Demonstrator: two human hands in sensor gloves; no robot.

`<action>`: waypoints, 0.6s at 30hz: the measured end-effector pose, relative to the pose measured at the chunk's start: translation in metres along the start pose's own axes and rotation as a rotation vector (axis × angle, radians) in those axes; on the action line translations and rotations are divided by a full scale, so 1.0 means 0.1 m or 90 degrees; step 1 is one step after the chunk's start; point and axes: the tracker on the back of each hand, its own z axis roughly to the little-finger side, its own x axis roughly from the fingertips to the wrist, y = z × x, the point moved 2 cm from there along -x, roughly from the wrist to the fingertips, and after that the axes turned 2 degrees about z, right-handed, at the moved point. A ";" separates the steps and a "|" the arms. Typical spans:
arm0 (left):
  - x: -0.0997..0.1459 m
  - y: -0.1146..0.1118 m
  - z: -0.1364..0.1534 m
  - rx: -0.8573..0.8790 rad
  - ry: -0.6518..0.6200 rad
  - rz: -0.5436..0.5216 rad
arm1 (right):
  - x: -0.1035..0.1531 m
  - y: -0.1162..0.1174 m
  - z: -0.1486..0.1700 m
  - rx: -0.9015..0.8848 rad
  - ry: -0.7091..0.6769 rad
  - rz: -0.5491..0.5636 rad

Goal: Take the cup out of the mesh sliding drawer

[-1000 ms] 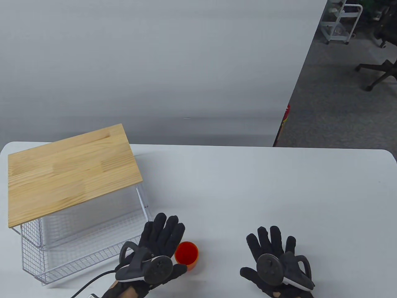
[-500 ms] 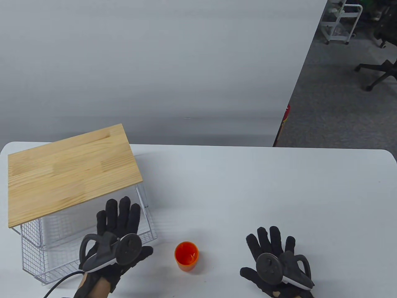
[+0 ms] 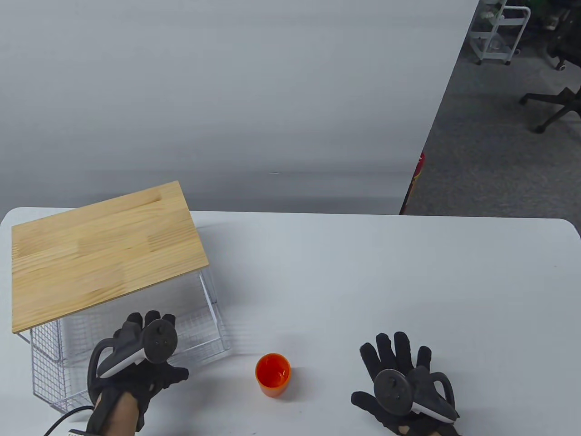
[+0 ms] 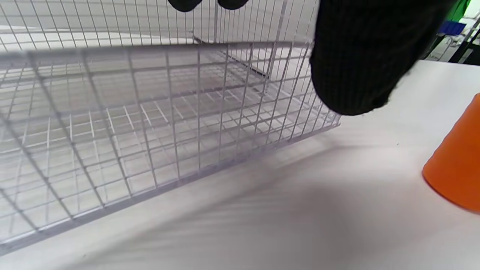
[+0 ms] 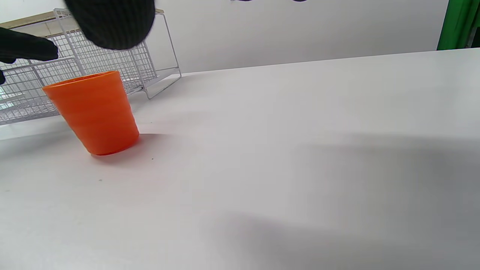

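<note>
The orange cup (image 3: 273,374) stands upright on the white table, just right of the mesh drawer (image 3: 199,334), and outside it. The cup also shows in the left wrist view (image 4: 457,168) and in the right wrist view (image 5: 93,110). The drawer is pulled out from under the wooden top (image 3: 104,250) and looks empty (image 4: 150,131). My left hand (image 3: 156,349) is at the drawer's front rim, fingers bent over it, thumb (image 4: 356,56) apart at the corner; whether it grips the rim is unclear. My right hand (image 3: 395,363) rests flat on the table, fingers spread, right of the cup.
The drawer frame (image 5: 112,60) stands at the table's left end. A cable (image 3: 68,415) runs from my left wrist toward the near edge. Bare table (image 3: 386,272) stretches to the right and behind the cup.
My left hand has moved left from beside the cup to the drawer's front rim. The cup stays standing on the table. My right hand has not moved.
</note>
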 end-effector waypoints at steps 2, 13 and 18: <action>-0.03 -0.04 0.02 0.011 0.000 0.019 | 0.00 0.00 0.00 -0.001 -0.002 0.001; -0.09 -0.14 0.14 0.007 0.046 0.056 | -0.06 0.11 0.00 -0.004 -0.010 -0.034; -0.13 -0.16 0.17 0.003 0.059 0.065 | -0.08 0.13 0.00 -0.001 -0.009 -0.039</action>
